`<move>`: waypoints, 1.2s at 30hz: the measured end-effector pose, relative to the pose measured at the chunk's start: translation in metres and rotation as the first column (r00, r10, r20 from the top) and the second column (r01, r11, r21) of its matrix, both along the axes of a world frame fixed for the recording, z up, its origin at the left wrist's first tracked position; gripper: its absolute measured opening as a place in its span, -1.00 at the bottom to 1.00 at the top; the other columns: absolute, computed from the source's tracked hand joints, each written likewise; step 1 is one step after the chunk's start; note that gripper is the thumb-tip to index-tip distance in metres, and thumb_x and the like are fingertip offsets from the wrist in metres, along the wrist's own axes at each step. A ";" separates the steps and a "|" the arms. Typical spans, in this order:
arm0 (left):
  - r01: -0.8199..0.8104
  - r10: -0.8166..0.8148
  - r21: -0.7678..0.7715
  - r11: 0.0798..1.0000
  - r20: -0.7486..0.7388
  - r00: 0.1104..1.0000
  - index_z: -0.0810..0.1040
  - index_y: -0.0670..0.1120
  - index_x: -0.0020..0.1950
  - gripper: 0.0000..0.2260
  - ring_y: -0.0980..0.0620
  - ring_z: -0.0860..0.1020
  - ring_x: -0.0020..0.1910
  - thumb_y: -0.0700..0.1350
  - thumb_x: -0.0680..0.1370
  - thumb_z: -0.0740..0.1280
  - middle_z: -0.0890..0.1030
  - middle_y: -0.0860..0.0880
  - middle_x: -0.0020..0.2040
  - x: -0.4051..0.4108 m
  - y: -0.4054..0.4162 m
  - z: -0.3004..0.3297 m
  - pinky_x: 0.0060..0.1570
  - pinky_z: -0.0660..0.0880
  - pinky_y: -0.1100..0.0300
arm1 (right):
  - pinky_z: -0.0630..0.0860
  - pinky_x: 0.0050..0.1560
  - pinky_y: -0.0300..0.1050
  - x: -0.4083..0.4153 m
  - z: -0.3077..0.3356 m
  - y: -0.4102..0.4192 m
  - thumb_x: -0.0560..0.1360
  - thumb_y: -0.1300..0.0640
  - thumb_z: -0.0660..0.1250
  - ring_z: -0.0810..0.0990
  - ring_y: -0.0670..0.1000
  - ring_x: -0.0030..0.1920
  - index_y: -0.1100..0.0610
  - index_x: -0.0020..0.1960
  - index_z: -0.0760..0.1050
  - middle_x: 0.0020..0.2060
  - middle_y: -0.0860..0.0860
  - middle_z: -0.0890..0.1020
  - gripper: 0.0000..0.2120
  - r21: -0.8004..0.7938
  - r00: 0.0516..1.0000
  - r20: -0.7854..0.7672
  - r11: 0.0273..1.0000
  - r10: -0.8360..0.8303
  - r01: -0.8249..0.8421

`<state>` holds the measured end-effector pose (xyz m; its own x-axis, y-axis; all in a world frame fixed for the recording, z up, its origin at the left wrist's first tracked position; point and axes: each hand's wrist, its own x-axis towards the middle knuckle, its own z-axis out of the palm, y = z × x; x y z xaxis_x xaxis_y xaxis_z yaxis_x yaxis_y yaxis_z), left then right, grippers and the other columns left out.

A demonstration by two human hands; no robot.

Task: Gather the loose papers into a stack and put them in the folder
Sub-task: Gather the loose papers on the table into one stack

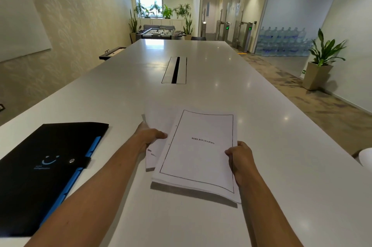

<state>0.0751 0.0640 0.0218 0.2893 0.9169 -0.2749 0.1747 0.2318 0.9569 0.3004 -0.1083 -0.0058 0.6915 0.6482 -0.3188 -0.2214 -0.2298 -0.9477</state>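
Observation:
A stack of white papers (197, 158) is held slightly above the white table (201, 94), casting a shadow below its near edge. Its top sheet has a black border and reads "BIBLIOGRAPHY". My right hand (240, 158) grips the stack's right edge, thumb on top. My left hand (150, 136) holds a few offset sheets (155, 156) sticking out from under the stack's left side. A black folder (44, 170) with blue tabs and a snap strap lies closed on the table at the left, apart from both hands.
A cable slot (174, 70) runs along the table's middle. The white rim of something (366, 158) shows at the right edge. A potted plant (320, 61) stands on the floor beyond the table's right side.

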 end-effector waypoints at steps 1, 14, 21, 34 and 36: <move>0.015 -0.015 0.006 1.000 0.000 1.000 0.53 -0.27 0.17 -0.53 -0.18 0.66 -0.12 -0.43 0.29 0.54 0.67 -0.23 -0.04 -0.004 -0.001 -0.001 -0.19 0.62 0.04 | 0.54 -0.14 -0.07 0.000 0.002 -0.001 0.46 0.46 0.24 0.57 0.25 0.05 0.27 0.46 0.23 -0.06 0.26 0.58 -0.41 -0.002 0.999 -0.006 1.000 -0.031 0.031; 0.168 -0.163 -0.057 0.984 0.076 0.984 0.46 -0.13 0.19 -0.59 -0.05 0.71 -0.18 -0.43 0.42 0.43 0.67 -0.19 0.03 -0.049 -0.019 -0.019 -0.31 0.62 0.09 | 0.48 0.22 0.08 -0.029 0.006 -0.004 0.47 0.28 0.18 0.50 0.19 0.23 0.27 0.39 0.30 0.27 0.21 0.51 -0.52 -0.167 0.926 0.364 0.985 0.094 -0.035; 0.224 -0.222 -0.011 0.974 0.103 0.970 0.40 -0.01 0.26 -0.45 0.06 0.70 -0.12 -0.31 0.39 0.53 0.65 -0.08 0.08 -0.037 -0.030 -0.010 -0.31 0.59 0.26 | 0.40 -0.29 -0.22 -0.045 0.005 -0.004 0.40 0.34 0.20 0.54 0.11 -0.12 0.19 -0.03 0.44 -0.14 0.05 0.56 -0.82 -0.112 0.914 0.401 0.993 0.070 -0.027; 0.244 -0.316 0.306 0.920 0.216 0.924 0.31 0.06 0.45 -0.28 0.13 0.55 0.22 -0.32 0.38 0.50 0.54 0.04 0.29 -0.053 -0.036 -0.013 -0.04 0.55 0.33 | 0.50 0.24 -0.05 -0.042 0.005 -0.003 0.43 0.24 0.39 0.60 -0.01 0.13 0.02 0.44 0.30 0.34 0.00 0.38 -0.38 0.235 0.951 -0.280 0.951 -0.132 0.201; 0.229 -0.315 0.334 0.914 0.232 0.920 0.32 0.11 0.42 -0.28 0.13 0.56 0.20 -0.27 0.36 0.51 0.56 0.07 0.26 -0.054 -0.036 -0.009 -0.05 0.55 0.32 | 0.49 0.25 -0.02 -0.036 0.013 -0.003 0.40 0.23 0.42 0.66 -0.13 -0.08 0.09 0.28 0.43 0.13 0.00 0.49 -0.54 0.274 0.948 -0.315 0.951 -0.048 0.139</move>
<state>0.0207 0.0282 0.0130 0.5631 0.8173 0.1223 -0.0899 -0.0865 0.9922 0.2648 -0.1109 0.0072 0.6546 0.6805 -0.3294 -0.5131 0.0800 -0.8546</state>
